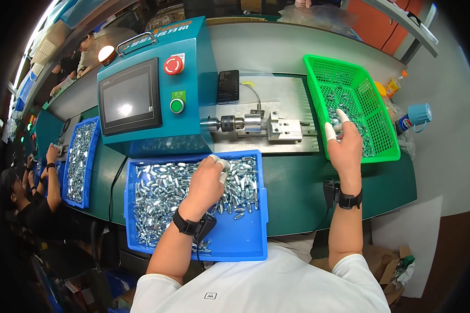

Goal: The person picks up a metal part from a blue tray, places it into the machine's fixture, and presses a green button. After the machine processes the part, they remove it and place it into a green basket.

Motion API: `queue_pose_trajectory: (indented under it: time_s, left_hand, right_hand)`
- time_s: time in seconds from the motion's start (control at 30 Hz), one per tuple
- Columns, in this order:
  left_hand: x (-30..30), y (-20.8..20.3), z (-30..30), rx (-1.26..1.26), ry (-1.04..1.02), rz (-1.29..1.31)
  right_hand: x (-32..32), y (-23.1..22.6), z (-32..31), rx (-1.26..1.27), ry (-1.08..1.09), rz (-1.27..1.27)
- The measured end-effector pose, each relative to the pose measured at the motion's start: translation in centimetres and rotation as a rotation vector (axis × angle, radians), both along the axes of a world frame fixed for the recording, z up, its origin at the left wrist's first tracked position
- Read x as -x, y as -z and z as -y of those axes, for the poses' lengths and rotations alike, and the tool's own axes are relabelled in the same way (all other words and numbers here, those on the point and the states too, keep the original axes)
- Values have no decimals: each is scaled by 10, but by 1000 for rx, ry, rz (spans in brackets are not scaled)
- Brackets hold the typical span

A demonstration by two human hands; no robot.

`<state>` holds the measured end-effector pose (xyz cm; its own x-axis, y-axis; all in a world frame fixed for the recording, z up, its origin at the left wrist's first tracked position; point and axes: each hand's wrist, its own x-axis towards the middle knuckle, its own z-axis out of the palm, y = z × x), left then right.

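Metal fittings (159, 195), smooth blue tray (245, 237), latticed basket (373, 99)

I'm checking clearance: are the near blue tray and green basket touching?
Apart: the head view shows bare tabletop between the near blue tray and the green basket.

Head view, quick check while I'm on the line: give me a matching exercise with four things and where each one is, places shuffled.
Things
1. Left hand
2. Right hand
3. Black phone
4. Red button

Places
A. Just right of the teal housing
B. Over the green basket
C. Above the green button
D. Over the blue tray of metal parts

Right pairs: 1-D, 2-B, 3-A, 4-C
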<state>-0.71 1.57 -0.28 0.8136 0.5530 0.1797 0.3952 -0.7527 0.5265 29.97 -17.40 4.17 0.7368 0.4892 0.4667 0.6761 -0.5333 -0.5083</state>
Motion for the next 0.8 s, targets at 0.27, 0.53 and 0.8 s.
queue_pose_trajectory:
  time_s: [0.27,0.53,0.8]
  left_hand:
    - [-4,-12,-4,-32,20,95]
    - [-11,-25,6,470,-83,378]
    - [-80,-70,9,337,56,349]
  right_hand:
    - [43,18,-41,-429,-387,-84]
    - [48,61,-51,-586,-381,-384]
    - [53,66,-55,-647,-362,-340]
